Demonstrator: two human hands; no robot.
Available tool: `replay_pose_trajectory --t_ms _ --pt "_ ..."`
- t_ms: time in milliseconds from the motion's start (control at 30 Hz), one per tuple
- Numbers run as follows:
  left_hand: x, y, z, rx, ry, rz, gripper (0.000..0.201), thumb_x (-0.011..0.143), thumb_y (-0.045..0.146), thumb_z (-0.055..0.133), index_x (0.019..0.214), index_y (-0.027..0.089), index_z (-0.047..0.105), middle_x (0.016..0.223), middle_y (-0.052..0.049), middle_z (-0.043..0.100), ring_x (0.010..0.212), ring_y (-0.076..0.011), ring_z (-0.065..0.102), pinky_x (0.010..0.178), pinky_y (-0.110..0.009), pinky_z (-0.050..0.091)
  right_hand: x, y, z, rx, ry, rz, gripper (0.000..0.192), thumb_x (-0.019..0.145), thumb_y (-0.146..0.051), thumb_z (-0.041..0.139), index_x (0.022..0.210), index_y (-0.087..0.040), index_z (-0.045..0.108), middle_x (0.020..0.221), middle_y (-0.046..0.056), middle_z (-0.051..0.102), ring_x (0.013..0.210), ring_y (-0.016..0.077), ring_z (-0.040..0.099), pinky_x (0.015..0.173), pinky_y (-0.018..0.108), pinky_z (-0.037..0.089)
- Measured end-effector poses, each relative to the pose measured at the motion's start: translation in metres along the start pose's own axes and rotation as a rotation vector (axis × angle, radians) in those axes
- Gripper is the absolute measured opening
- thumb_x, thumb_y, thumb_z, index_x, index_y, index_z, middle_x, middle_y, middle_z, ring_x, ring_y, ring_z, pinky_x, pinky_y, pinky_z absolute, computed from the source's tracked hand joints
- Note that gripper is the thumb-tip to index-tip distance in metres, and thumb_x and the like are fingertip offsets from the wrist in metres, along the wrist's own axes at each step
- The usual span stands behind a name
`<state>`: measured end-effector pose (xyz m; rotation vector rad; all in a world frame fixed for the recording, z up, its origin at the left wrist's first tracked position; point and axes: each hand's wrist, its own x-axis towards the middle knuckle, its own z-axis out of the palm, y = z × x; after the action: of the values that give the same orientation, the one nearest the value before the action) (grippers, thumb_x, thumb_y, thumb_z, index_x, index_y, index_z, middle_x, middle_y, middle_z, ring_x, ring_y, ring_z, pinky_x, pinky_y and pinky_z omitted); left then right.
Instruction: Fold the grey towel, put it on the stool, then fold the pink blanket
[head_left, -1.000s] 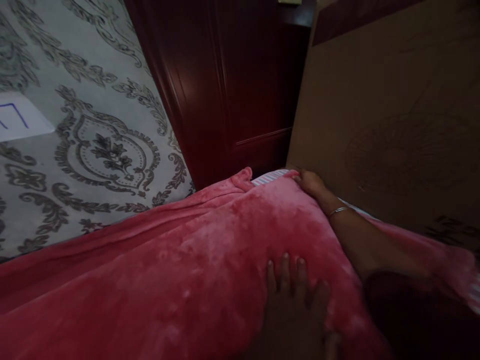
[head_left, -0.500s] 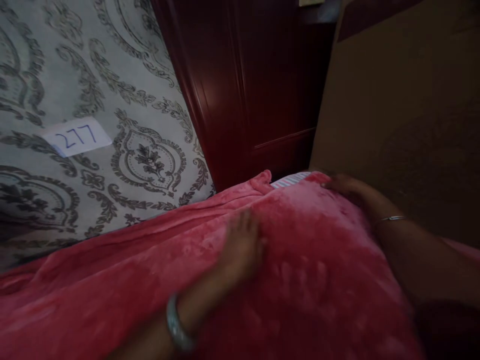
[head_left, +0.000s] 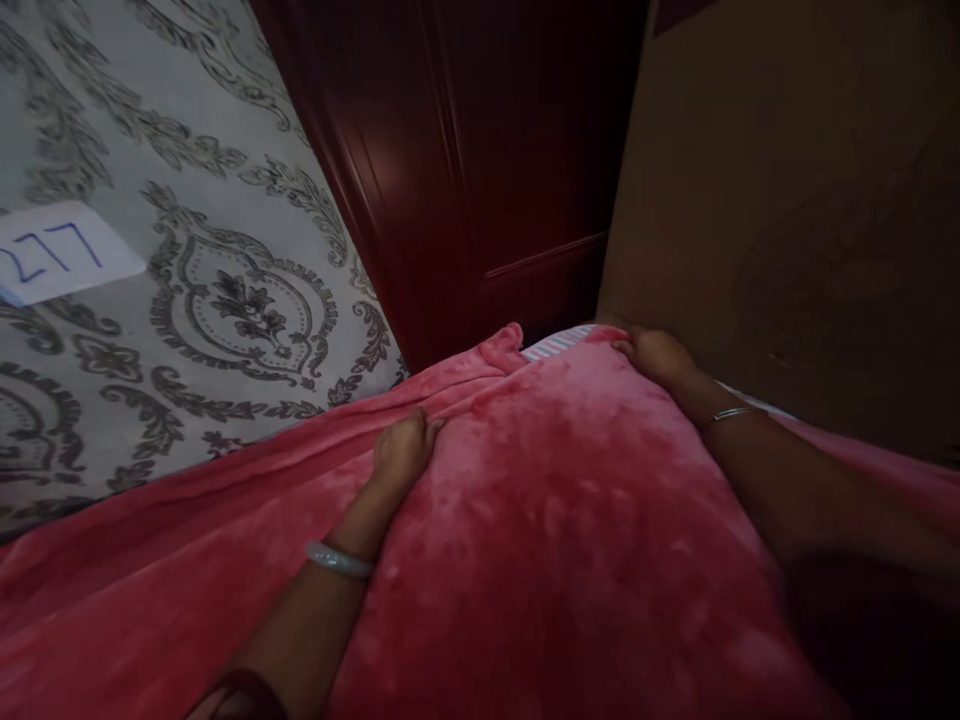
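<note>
soft pink plush fleece blanket (head_left: 540,520) spread over the bed, covering its near part up to the far right corner; a striped pale sheet (head_left: 559,343) peeks out just beyond the blanket's far edge.

left hand (head_left: 401,450) lies on the blanket near its far edge, fingers curled into a fold of the fleece, so closed on the fabric. silver bangle (head_left: 339,560) on that wrist.

right hand (head_left: 656,357) at the bed's far right corner, fingers bent over the blanket's edge and pressing it down beside the brown cardboard panel (head_left: 787,220); looks like a grip on the edge, though the fingertips are hidden. thin bracelet (head_left: 727,414) on the wrist.

grey damask-patterned mattress (head_left: 187,300) bare along the left side, a white paper slip with blue digits (head_left: 64,250) on it. dark red wooden headboard (head_left: 480,170) behind.

judgement: keep the corner pinned with the right hand while the left draws the fold outward, so the fleece flattens without dragging off the corner.
</note>
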<state>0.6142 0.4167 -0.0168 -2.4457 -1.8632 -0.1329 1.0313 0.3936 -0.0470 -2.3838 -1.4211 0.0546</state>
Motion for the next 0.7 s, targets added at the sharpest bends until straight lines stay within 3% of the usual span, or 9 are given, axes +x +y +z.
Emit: replay_pose_trajectory --t_ms 133,233,367,467,567,633,700 --pt "0.002 -0.001 -0.002 0.017 -0.032 0.017 0.044 0.104 0.044 0.034 0.112 0.015 0.065 0.108 -0.019 0.075 0.107 -0.0332 0.07 0.088 -0.039 0.05 0.0 -0.001 0.005 -0.008 0.004 0.032 0.047 0.1 -0.046 0.047 0.126 -0.013 0.068 0.122 0.022 0.069 0.11 0.0336 0.066 0.089 0.042 0.052" --pt "0.004 -0.009 -0.008 0.029 -0.067 0.046 0.042 0.104 0.041 0.035 0.111 0.015 0.067 0.112 -0.019 0.074 0.108 -0.0322 0.07 0.089 -0.038 0.05 -0.004 -0.005 -0.004 -0.03 -0.025 0.039 0.045 0.101 -0.044 0.047 0.126 -0.013 0.068 0.124 0.022 0.068 0.111 0.0332 0.066 0.09 0.043 0.052" --pt "0.011 -0.04 -0.016 -0.051 -0.15 0.097 0.043 0.102 0.041 0.036 0.109 0.018 0.071 0.115 -0.015 0.075 0.106 -0.028 0.07 0.089 -0.034 0.049 -0.009 -0.024 -0.03 -0.124 -0.081 0.071 0.046 0.102 -0.038 0.046 0.135 -0.008 0.06 0.128 0.026 0.064 0.119 0.0369 0.062 0.095 0.047 0.05" --pt "0.015 -0.069 -0.016 -0.184 -0.224 0.096 0.049 0.101 0.047 0.034 0.103 0.019 0.074 0.112 -0.011 0.077 0.101 -0.0253 0.07 0.086 -0.031 0.049 -0.013 -0.05 -0.039 -0.113 -0.062 -0.113 0.059 0.1 -0.045 0.05 0.148 -0.011 0.049 0.143 0.026 0.055 0.132 0.0417 0.05 0.103 0.053 0.046" --pt "0.012 -0.085 -0.014 -0.262 -0.304 0.101 0.05 0.099 0.053 0.038 0.1 0.019 0.076 0.105 -0.008 0.078 0.093 -0.0236 0.07 0.081 -0.029 0.05 -0.022 -0.076 -0.023 -0.045 -0.069 -0.458 0.064 0.1 -0.052 0.046 0.156 -0.024 0.039 0.159 0.014 0.041 0.145 0.0382 0.037 0.116 0.058 0.033" --pt "0.008 -0.087 -0.011 -0.221 -0.294 0.089 0.048 0.097 0.053 0.044 0.096 0.018 0.076 0.1 -0.008 0.078 0.09 -0.0242 0.07 0.079 -0.03 0.05 -0.031 -0.084 -0.004 -0.039 -0.175 -0.493 0.063 0.1 -0.053 0.04 0.157 -0.026 0.039 0.163 0.009 0.036 0.15 0.0361 0.029 0.121 0.062 0.023" --pt "0.004 -0.084 -0.009 -0.176 -0.228 0.08 0.044 0.097 0.051 0.048 0.097 0.018 0.077 0.103 -0.01 0.078 0.092 -0.0252 0.07 0.081 -0.031 0.051 -0.037 -0.082 0.012 -0.057 -0.293 -0.42 0.064 0.1 -0.054 0.034 0.157 -0.026 0.039 0.164 0.009 0.034 0.153 0.0343 0.024 0.123 0.063 0.015"
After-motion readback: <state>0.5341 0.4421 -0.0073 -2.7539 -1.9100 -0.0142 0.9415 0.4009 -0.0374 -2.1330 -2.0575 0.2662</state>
